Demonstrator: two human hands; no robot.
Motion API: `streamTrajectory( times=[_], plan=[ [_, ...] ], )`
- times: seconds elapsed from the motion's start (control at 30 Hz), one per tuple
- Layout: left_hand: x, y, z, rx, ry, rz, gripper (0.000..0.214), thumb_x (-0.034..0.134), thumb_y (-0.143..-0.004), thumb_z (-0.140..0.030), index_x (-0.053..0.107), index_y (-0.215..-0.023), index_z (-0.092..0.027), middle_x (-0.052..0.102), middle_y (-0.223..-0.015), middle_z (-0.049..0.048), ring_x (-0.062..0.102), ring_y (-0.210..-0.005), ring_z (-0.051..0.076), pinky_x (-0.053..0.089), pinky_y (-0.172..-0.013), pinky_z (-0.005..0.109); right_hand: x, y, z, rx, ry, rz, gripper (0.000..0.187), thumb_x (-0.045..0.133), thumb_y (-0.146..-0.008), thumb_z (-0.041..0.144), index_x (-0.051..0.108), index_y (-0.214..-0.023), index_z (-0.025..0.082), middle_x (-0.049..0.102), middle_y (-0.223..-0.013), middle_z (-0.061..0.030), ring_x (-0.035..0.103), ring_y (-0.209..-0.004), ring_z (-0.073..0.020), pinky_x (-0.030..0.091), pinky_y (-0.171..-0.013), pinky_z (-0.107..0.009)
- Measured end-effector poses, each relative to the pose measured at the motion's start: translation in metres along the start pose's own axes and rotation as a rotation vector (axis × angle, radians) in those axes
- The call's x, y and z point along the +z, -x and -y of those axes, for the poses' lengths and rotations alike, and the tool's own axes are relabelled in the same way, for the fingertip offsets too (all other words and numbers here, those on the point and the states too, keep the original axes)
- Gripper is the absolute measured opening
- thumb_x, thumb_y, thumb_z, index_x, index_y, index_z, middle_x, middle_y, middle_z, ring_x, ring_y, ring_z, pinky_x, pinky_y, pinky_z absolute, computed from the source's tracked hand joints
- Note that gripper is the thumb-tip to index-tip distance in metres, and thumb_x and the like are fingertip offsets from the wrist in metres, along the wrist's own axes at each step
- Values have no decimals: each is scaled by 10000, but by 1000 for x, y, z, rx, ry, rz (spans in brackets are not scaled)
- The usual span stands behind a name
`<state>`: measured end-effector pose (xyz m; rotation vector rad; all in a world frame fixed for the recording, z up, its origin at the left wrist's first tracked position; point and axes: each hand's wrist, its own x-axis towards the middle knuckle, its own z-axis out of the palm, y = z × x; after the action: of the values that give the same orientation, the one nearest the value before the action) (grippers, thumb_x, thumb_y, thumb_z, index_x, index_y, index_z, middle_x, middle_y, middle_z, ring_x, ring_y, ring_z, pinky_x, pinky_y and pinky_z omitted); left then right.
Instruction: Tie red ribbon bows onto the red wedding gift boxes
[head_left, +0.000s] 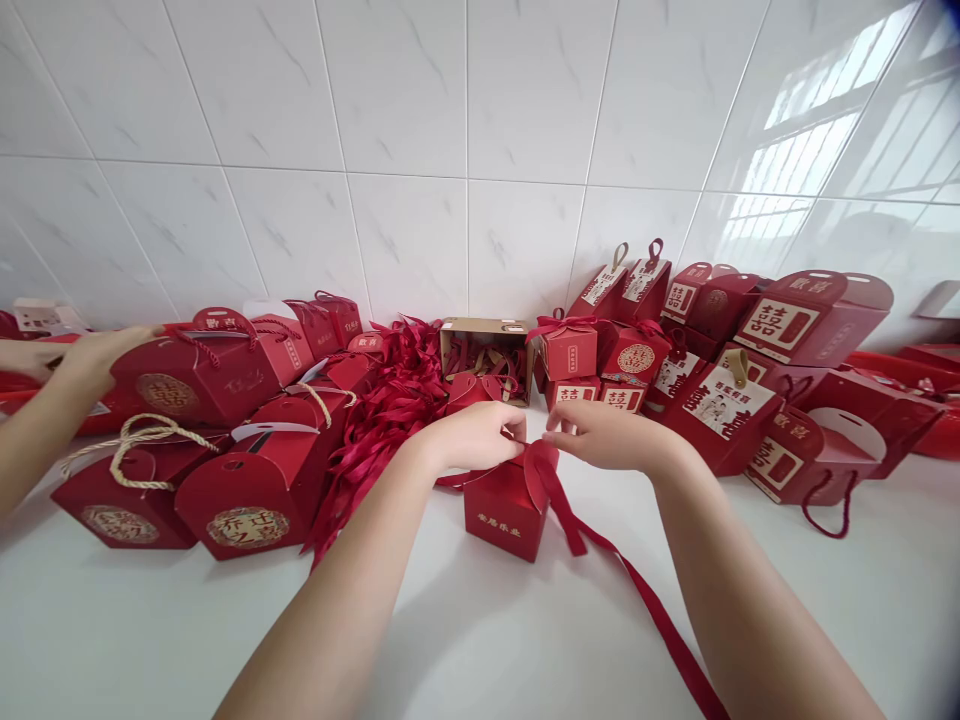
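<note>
A small red gift box (504,510) stands on the white table (465,640) in front of me. A red ribbon (600,545) loops over its top and trails off toward the lower right. My left hand (480,432) is closed in a pinch on the ribbon above the box's left side. My right hand (600,432) pinches the ribbon's loop just to the right. The two hands almost touch over the box.
Another person's hand (94,352) rests on a large red handled box (199,375) at far left. More red boxes (247,485) lie left; stacked red boxes (720,400) fill the right. A ribbon pile (390,410) and a cardboard box (486,350) sit by the tiled wall.
</note>
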<state>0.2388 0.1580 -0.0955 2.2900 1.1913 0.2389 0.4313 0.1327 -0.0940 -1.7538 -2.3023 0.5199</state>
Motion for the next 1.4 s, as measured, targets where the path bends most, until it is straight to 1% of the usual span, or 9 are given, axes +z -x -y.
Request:
streamTrajectory(
  times=[0.1, 0.3, 0.5, 0.63, 0.73, 0.87, 1.0, 1.1, 1.4],
  plan=[
    [-4, 5, -7, 56, 31, -156, 129, 534, -779, -312, 633, -825, -243, 662, -948, -10, 607, -820, 174, 440, -663, 252, 0, 0, 0, -153, -155, -14, 267, 528, -870, 337, 641, -1078, 215, 644, -1107, -80, 599, -961, -207, 469, -740, -284],
    [-13, 26, -21, 27, 73, -327, 196, 485, -819, -387, 603, -900, -254, 672, -956, -3, 616, -754, 162, 461, -626, 259, -1, -3, 4, -262, -553, -89, 256, 595, -819, 416, 674, -792, 174, 643, -717, 4, 550, -633, -121, 392, -545, -249],
    [-14, 27, -15, -253, -275, 20, 294, 647, -663, -425, 598, -886, -240, 690, -933, 42, 641, -779, 252, 443, -570, 303, -20, 21, 8, -287, -888, -624, 176, 785, -684, 320, 704, -791, 207, 706, -756, -5, 650, -697, -152, 501, -614, -273],
    [-10, 19, -10, -275, -225, -5, 175, 593, -721, -350, 594, -862, -246, 700, -928, 30, 648, -767, 233, 431, -564, 286, -32, 54, 12, -569, -1070, -1018, 80, 765, -739, 244, 693, -761, 271, 681, -741, 54, 665, -715, -113, 545, -722, -276],
    [-10, 15, -6, -233, -160, -37, 151, 570, -749, -318, 614, -871, -243, 704, -919, 34, 646, -767, 221, 420, -572, 274, -37, 71, 14, -677, -1101, -1112, 39, 724, -791, 271, 716, -765, 300, 670, -776, 58, 644, -681, -95, 553, -720, -276],
    [-11, 13, -5, -242, -134, -68, 169, 546, -769, -324, 634, -867, -218, 703, -883, 63, 638, -745, 229, 396, -560, 276, -34, 66, 16, -581, -1006, -1037, 42, 684, -818, 294, 723, -831, 285, 700, -836, 29, 658, -694, -115, 555, -708, -299],
    [-13, 11, -4, -261, -114, -78, 236, 536, -771, -315, 628, -971, -229, 707, -973, 65, 647, -803, 232, 433, -598, 272, -22, 35, 14, -347, -772, -697, 196, 689, -794, 309, 683, -957, 202, 719, -760, -18, 685, -720, -170, 544, -654, -298],
    [-14, 10, 0, -251, -108, -75, 264, 520, -775, -303, 618, -1015, -249, 700, -1043, 52, 646, -864, 230, 460, -648, 278, -7, 9, 13, -242, -546, -484, 97, 650, -799, 257, 687, -847, 183, 728, -756, -37, 681, -727, -176, 522, -662, -282],
    [-14, 9, 3, -254, -163, -61, 293, 495, -758, -251, 609, -1027, -225, 697, -996, 73, 640, -835, 233, 456, -617, 286, 31, -24, 17, -214, -226, -319, 131, 605, -789, 232, 734, -817, 229, 736, -828, -23, 644, -762, -174, 467, -656, -263]
  ],
)
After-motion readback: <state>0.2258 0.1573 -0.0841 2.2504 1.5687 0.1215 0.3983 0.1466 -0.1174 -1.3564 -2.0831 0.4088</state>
